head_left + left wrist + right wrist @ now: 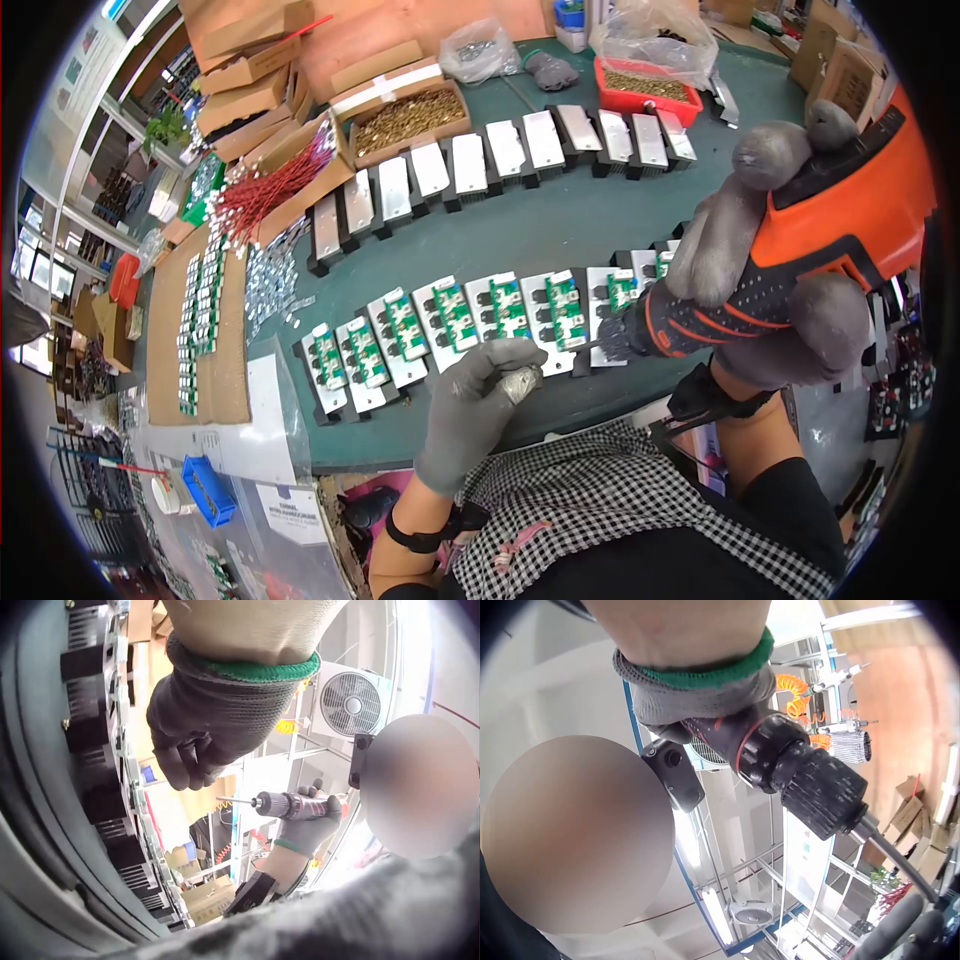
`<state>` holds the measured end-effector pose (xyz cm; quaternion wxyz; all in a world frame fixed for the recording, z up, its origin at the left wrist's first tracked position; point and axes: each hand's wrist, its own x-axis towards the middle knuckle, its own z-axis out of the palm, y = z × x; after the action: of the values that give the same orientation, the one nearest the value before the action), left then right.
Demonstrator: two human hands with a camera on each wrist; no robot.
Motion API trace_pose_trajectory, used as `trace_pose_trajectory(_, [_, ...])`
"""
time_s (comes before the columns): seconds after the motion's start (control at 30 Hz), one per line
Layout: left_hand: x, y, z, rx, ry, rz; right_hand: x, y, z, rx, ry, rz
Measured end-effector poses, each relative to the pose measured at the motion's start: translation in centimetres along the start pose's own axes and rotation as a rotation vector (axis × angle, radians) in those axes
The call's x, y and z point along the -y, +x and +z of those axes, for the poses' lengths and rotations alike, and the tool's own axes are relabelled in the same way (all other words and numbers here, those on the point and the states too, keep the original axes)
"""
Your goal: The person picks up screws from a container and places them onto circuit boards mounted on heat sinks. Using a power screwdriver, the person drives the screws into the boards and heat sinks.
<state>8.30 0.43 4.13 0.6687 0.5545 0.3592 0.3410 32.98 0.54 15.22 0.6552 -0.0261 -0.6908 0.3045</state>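
Observation:
My gloved left hand (468,405) is held at the near side of a row of green circuit boards (450,315) on pale plates. Its fingers curl round a small silvery clump (522,383), perhaps screws; in the left wrist view the curled fingers of the left hand (214,712) hide it. My gloved right hand (715,245) grips an orange and black power driver (840,235). The driver's bit (236,799) points toward the left hand. In the right wrist view the black chuck (825,791) and long bit (904,859) show below the right glove (697,701).
Bare metal plates on black heat sinks (470,163) form a farther row. Behind stand a carton of brass-coloured parts (410,120) and a red bin (648,90). Red wires (265,190), loose silvery pieces (270,285) and a cardboard sheet (232,340) lie at the left.

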Motion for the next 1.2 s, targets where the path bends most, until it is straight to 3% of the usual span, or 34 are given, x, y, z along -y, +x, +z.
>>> trace_pose_trajectory(0.07, [0.4,1.1,0.6,0.08,-0.095,-0.006,0.3,0.3,-1.4,0.104,0.07,-0.029])
trace_pose_trajectory(0.17, [0.0,2.1,1.3,0.15,-0.116,-0.048,0.5,-0.3,-1.8,0.044,0.038,-0.028])
trace_pose_trajectory(0.3, [0.1,2.9,1.7,0.163,-0.126,-0.091,0.4,-1.1,-1.5,-0.095,-0.004,-0.042])
trace_pose_trajectory(0.4, [-0.3,3.2,2.0,0.155,-0.095,-0.118,0.2,-0.6,-2.3,-0.002,0.01,-0.042])
trace_pose_trajectory(0.53, [-0.4,3.6,2.1,0.146,-0.052,-0.115,0.1,-0.7,-2.3,-0.01,0.0,-0.023])
trace_pose_trajectory(0.8, [-0.1,4.0,2.1,0.145,-0.028,-0.105,0.1,-0.6,-1.2,-0.123,-0.043,0.064])
trace_pose_trajectory(0.9, [-0.1,4.1,2.4,0.124,-0.047,-0.066,0.8,-1.0,-0.2,-0.253,-0.177,0.134])
trace_pose_trajectory(1.0, [0.4,4.2,2.7,0.075,0.067,0.053,0.3,-1.4,-1.6,-0.235,-0.118,0.099])
trace_pose_trajectory(1.1, [0.7,4.5,3.0,0.076,0.458,0.351,0.4,-1.5,-2.2,-0.259,-0.042,0.086])
trace_pose_trajectory(1.2, [1.7,5.5,3.3,0.173,0.324,0.292,0.8,-1.7,-2.1,-0.316,-0.012,0.098])
